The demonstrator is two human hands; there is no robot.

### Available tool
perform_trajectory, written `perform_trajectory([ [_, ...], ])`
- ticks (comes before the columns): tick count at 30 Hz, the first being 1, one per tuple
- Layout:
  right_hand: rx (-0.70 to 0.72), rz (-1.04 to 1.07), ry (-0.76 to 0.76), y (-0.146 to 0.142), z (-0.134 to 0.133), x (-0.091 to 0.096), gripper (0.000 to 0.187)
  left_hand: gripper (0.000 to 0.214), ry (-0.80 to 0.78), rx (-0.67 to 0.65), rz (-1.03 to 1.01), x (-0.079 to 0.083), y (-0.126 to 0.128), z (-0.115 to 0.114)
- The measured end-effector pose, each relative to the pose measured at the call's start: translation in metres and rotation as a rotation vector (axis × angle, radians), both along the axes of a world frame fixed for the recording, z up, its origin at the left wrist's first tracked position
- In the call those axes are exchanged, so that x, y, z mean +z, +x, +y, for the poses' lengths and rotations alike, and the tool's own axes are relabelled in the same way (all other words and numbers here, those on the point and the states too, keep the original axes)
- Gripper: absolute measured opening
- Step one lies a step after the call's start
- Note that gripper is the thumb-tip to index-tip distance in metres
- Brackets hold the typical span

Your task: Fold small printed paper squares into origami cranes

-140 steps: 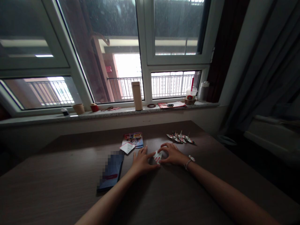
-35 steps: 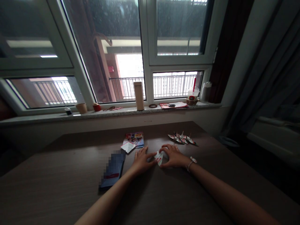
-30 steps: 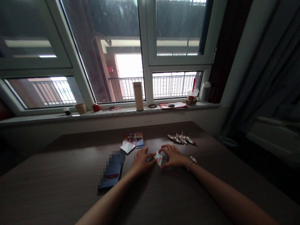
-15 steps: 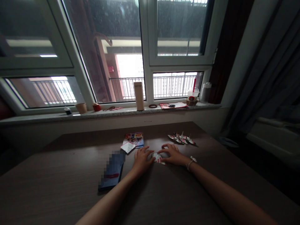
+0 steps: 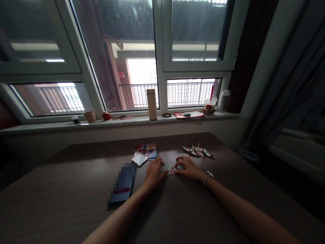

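A small piece of white paper with red print (image 5: pixel 169 168) is between my hands, just above or on the brown table (image 5: pixel 162 210). My left hand (image 5: pixel 155 169) grips its left edge with thumb and curled fingers. At its right edge, my right hand (image 5: pixel 187 167) pinches the paper in the same way; a pale bracelet circles that wrist. Left of my left hand lies a dark phone (image 5: pixel 123 186), partly pixelated. Beyond the left hand are a colourful printed sheet (image 5: pixel 148 150) and a white paper square (image 5: pixel 139 159) overlapping it.
Several folded paper pieces (image 5: pixel 198 150) stand in a cluster at the back right of the table. On the windowsill are a beige flask (image 5: pixel 151 105), red papers with scissors (image 5: pixel 189 115), a lidded cup with a red straw (image 5: pixel 210 102), a grey bottle (image 5: pixel 224 101) and a brown cup (image 5: pixel 89 117).
The paper between my hands has turned slightly and looks flatter, and my right fingers have closed in on its edge. The whole view has shifted a little.
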State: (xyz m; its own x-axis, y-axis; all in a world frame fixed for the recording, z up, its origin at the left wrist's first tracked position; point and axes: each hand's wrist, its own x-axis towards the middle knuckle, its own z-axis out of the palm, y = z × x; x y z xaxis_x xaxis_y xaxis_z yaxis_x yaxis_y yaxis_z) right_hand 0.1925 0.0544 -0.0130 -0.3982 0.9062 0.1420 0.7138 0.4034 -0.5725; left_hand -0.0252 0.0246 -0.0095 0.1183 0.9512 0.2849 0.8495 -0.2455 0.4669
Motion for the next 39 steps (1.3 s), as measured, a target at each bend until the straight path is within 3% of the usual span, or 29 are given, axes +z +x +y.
perform_trajectory([
  [18, -0.106, 0.257, 0.131, -0.002, 0.010, -0.010, 0.014, 0.044, 0.035, 0.008, -0.015, -0.004, -0.001, 0.003],
  [23, -0.184, 0.169, 0.235, 0.000, 0.006, -0.004, 0.005, 0.043, 0.061, 0.014, -0.010, -0.008, -0.002, 0.005],
  [30, -0.068, 0.016, 0.293, -0.002, -0.005, 0.007, 0.011, 0.036, 0.060, -0.010, 0.065, -0.008, -0.002, 0.004],
  [39, 0.069, 0.040, 0.275, -0.001, -0.004, 0.004, 0.010, 0.031, 0.037, -0.016, 0.117, -0.012, 0.000, 0.002],
])
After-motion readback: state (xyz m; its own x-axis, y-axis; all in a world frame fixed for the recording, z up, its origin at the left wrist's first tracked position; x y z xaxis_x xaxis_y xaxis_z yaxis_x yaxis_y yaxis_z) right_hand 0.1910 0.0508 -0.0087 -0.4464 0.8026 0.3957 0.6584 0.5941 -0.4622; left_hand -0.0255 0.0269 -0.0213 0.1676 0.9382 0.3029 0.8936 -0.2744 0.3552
